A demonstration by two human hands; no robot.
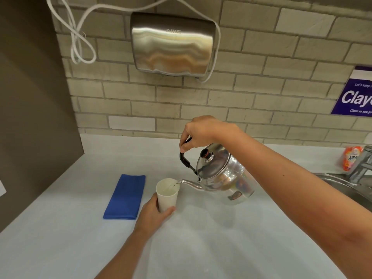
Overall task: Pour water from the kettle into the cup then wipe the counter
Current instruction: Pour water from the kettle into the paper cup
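Observation:
A shiny steel kettle [223,178] with a black handle hangs tilted to the left above the white counter [60,238]. My right hand [201,131] grips its handle from above. The thin spout reaches over the rim of a white paper cup [167,194], and a stream of water runs from it into the cup. My left hand [155,212] is wrapped around the cup's lower part and holds it upright on the counter. A folded blue cloth [125,196] lies flat just left of the cup.
A steel sink [346,188] with a tap [362,164] sits at the right edge, an orange packet [351,158] behind it. A metal hand dryer [173,43] with a white cable hangs on the tiled wall. A dark panel [34,117] bounds the counter's left side.

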